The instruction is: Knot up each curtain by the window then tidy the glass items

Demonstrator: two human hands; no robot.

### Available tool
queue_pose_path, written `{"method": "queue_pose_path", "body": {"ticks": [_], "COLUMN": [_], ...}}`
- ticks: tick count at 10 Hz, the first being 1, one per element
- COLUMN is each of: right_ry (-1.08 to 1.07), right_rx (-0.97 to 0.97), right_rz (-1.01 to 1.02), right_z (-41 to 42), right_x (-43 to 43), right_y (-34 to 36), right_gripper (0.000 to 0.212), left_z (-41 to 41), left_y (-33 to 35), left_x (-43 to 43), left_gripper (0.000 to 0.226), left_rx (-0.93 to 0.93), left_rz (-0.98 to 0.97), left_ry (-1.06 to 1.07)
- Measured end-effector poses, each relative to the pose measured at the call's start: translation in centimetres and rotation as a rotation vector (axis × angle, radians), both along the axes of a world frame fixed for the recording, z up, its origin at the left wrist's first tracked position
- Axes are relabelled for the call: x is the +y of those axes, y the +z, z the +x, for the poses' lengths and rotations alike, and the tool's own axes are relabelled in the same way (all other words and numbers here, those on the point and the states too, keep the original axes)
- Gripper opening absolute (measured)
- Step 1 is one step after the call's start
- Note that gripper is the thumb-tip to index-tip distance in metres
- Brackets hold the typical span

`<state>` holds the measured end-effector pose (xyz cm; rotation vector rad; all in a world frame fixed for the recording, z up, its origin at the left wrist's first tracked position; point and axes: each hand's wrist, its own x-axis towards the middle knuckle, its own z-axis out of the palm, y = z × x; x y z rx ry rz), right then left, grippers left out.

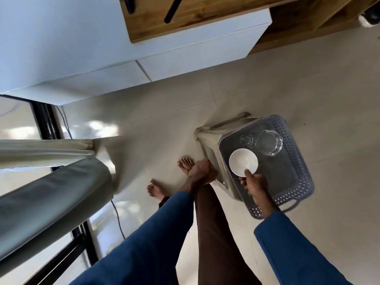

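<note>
My right hand (256, 185) pinches the rim of a white bowl (243, 162), thumb on its inner edge, over a grey perforated basket (296, 177). In the basket's far end lie a clear glass bowl (269, 142) and a small cut-glass tumbler (247, 139). The basket sits on a beige plastic stool (211, 140). My left hand (200, 170) hangs beside the stool's near corner with its fingers curled, and I see nothing in it. Two pale curtains (53, 186) hang at the left by the window (45, 124).
A white cabinet (144, 66) and a wooden unit (195, 15) stand against the far wall. A dark cable (118, 219) runs along the floor near the window. My bare feet (156, 189) stand on pale floor tiles (287, 83).
</note>
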<state>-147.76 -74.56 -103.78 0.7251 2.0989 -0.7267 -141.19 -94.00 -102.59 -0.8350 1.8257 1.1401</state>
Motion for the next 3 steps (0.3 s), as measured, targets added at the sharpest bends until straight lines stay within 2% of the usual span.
{"method": "queue_pose_path", "body": {"ticks": [1, 2, 3], "right_ry": [-0.130, -0.150, -0.050], "right_rx": [-0.029, -0.049, -0.010], "right_rz": [-0.075, -0.079, -0.030], "right_z": [0.0, 0.5, 1.2], "right_x": [0.2, 0.4, -0.2], "right_y": [0.3, 0.7, 1.8], "right_gripper": [0.050, 0.059, 0.056], "left_z": [-0.2, 1.2, 3.3], "left_y": [1.1, -2.5, -5.2], "left_x": [0.0, 0.3, 0.5], "left_gripper": [0.022, 0.033, 0.047], "left_rx": [0.003, -0.040, -0.116], "left_rz": [-0.001, -0.041, -0.073], "left_ry": [0.032, 0.094, 0.138]}}
